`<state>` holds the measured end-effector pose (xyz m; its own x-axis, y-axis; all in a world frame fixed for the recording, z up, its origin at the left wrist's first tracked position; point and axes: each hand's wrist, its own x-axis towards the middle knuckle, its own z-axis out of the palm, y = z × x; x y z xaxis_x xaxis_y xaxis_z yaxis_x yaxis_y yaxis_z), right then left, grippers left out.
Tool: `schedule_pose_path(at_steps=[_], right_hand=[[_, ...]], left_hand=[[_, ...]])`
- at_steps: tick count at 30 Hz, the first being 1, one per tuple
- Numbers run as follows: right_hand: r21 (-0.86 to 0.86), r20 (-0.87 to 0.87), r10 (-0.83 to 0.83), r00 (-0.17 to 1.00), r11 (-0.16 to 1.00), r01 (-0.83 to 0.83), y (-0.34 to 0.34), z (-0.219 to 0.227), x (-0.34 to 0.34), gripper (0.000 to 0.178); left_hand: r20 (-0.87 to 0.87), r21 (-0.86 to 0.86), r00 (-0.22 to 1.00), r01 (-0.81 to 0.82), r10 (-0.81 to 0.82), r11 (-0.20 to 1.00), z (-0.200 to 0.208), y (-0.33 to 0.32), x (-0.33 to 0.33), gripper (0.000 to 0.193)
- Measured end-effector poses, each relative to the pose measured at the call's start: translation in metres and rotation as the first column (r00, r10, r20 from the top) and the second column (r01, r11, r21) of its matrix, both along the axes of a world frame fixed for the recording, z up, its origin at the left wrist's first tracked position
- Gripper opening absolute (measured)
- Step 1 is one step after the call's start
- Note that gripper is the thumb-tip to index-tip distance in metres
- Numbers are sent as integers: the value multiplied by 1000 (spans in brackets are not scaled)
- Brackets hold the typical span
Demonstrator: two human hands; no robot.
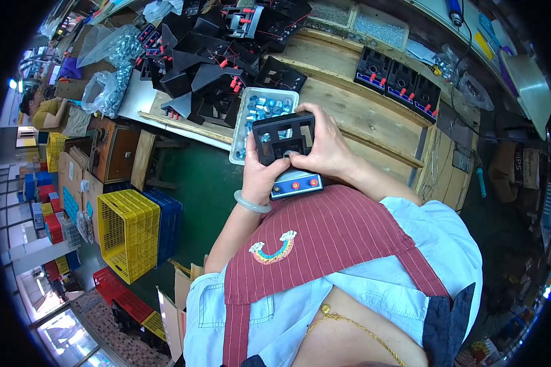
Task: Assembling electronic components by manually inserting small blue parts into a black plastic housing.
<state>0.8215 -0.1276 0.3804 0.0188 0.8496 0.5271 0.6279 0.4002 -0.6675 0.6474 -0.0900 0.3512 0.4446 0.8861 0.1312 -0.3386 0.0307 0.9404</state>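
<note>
Black plastic fills the middle of the head view: we see a black housing point(286, 147) with open rectangular windows and a blue-and-white front panel carrying two red sockets, held up just above the centre of the frame, over the striped red apron point(324, 238). The left hand point(260, 174) is clamped on the lower left corner of the housing, its thumb pressing the front edge, and a pale green bangle point(251, 203) circles that wrist. The right hand point(327, 147) is closed over the housing's right side, fingers curled across the top edge and thumb meeting the centre near a round part. Directly behind the housing, toward the upper centre, a white tray point(246, 107) of small shiny metal parts sits at the edge of the wooden workbench point(361, 116). Further up, a heap of like black housings point(220, 55) with red terminals and wires covers the bench, and a row of three more point(398, 79) lies at the upper right. Clear bags of metal parts point(107, 82) rest at the upper left. Down the left side we see a yellow crate point(125, 232) beside a blue crate point(168, 223) on the green floor, and a second person point(43, 110) sits at the far left edge.
</note>
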Motion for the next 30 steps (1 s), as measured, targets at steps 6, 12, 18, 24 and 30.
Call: schedule_pose_path(at_steps=[6,12,18,24,30], right_hand=[[-71,-40,-324,945,944,321,35,-35,60,80],[-86,543,-672,504,553,829,29,-54,184,67],[-91,20,-107,994,990,109,125,13,35,34],[26,261,-203,944,979,203,211,21,-53,32],[345,229,-83,970,939,-1,194,7,-89,26]], left_hand=[[-171,87,975,-132,145,987,-19,15,-10,91],[-163,-229,984,38,-77,973,-37,39,-60,53],[-149,-256,986,35,-75,966,-26,52,-70,45],[-94,-215,995,8,-29,976,-27,58,-90,41],[-64,-281,998,-24,6,960,-39,72,-99,47]])
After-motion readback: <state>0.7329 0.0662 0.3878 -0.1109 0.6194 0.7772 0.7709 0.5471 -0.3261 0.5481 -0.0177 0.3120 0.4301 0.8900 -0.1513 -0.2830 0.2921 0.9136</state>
